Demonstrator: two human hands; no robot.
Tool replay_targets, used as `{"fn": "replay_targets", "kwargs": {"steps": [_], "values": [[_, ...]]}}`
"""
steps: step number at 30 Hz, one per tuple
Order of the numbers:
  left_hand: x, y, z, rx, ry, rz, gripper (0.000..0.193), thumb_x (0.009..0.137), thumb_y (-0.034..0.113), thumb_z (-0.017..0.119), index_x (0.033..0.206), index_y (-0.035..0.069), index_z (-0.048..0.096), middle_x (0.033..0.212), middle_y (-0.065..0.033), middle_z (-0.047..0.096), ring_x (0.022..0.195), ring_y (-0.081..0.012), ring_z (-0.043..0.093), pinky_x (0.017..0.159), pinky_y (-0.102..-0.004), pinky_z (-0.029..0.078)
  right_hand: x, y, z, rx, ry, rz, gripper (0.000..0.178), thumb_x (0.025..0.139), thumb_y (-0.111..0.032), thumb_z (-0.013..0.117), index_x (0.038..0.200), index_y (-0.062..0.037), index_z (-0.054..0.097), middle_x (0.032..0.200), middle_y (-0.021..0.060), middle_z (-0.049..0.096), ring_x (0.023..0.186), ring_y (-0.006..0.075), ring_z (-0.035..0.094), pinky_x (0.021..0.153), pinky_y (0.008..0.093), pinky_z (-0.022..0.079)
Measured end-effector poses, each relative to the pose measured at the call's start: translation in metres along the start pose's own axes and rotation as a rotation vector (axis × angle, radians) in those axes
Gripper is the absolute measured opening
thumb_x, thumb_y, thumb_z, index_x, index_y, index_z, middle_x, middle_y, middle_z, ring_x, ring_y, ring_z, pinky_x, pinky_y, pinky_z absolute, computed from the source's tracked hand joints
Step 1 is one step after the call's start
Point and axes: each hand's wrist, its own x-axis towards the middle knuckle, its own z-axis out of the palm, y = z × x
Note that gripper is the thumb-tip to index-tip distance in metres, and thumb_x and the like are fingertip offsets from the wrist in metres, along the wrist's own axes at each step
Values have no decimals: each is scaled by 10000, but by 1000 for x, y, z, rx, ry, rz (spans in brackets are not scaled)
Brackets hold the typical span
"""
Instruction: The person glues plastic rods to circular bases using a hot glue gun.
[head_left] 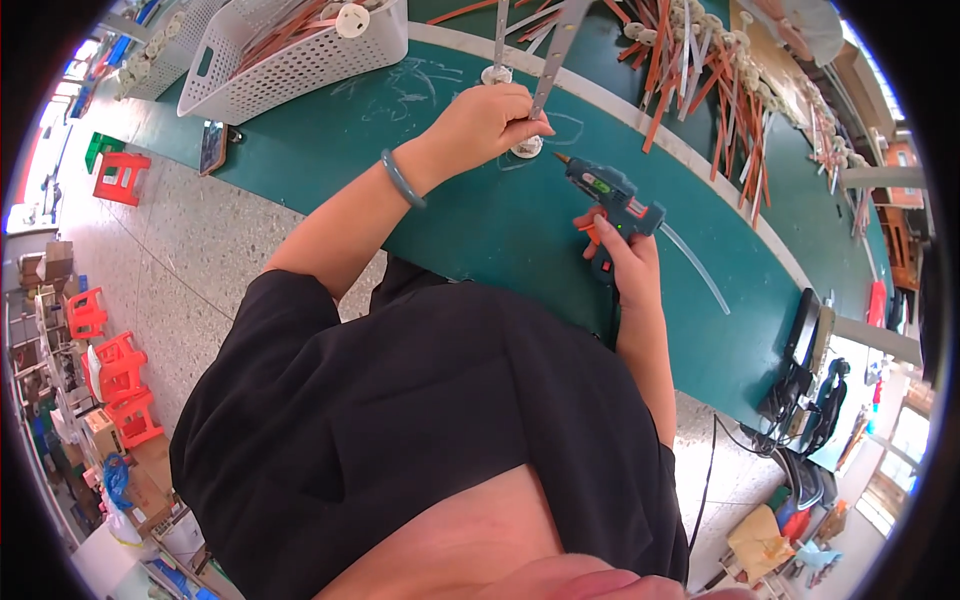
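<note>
My left hand point(492, 122) pinches the lower part of a grey strip with holes along it point(556, 58). The strip rises at a tilt from a small round white base point(528, 148) on the green tabletop point(470, 225). Just behind that hand, a second strip point(501, 35) stands upright on another round white base point(496, 75). In my right hand point(628, 258) is a dark glue gun point(612, 193) with an orange trigger. Its nozzle points toward the base, a short distance away. A clear glue stick point(697, 268) sticks out of the gun's back.
A white perforated basket point(300, 75) of reddish-brown strips stands at the far left, with a phone point(213, 147) near it. Beyond a pale ledge, loose strips point(720, 110) and white round pieces pile up at the far right. Dark cables point(795, 395) lie at the right edge.
</note>
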Motion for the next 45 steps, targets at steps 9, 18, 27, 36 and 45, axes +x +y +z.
{"fn": "replay_targets", "kwargs": {"steps": [9, 18, 27, 36, 45], "values": [[8, -12, -2, -5, -74, 1, 129, 885, 172, 717, 884, 43, 724, 826, -84, 672, 739, -273, 641, 653, -349, 505, 19, -4, 15, -230, -56, 33, 261, 939, -179, 678, 1111, 14, 644, 948, 79, 719, 675, 93, 598, 549, 230, 438], [7, -14, 2, 33, -33, 39, 294, 897, 286, 702, 792, 14, 657, 763, -95, 599, 705, -312, 608, 630, -409, 475, 28, -7, 30, -221, -28, 46, 210, 925, -137, 689, 1057, 23, 657, 876, 65, 696, 691, 94, 608, 589, 254, 497], [11, -13, 1, 35, -37, 5, 244, 879, 196, 723, 754, 3, 640, 785, -84, 648, 721, -292, 627, 636, -377, 492, 30, -2, 31, -353, -28, 4, 153, 949, -151, 665, 990, -5, 652, 772, 43, 654, 609, 88, 578, 530, 238, 430], [10, -11, 0, 37, -51, -10, 226, 878, 197, 726, 778, 5, 661, 797, -88, 655, 736, -294, 633, 648, -378, 498, 30, -3, 30, -328, 0, 16, 145, 950, -157, 667, 956, -13, 648, 710, 28, 627, 568, 91, 576, 503, 240, 412], [10, -8, 0, 48, -60, -8, 194, 879, 191, 724, 824, 10, 683, 814, -90, 657, 753, -301, 631, 671, -377, 503, 30, -5, 27, -340, -6, 30, 172, 945, -189, 673, 984, -22, 656, 734, 34, 648, 575, 89, 581, 502, 232, 405]]}}
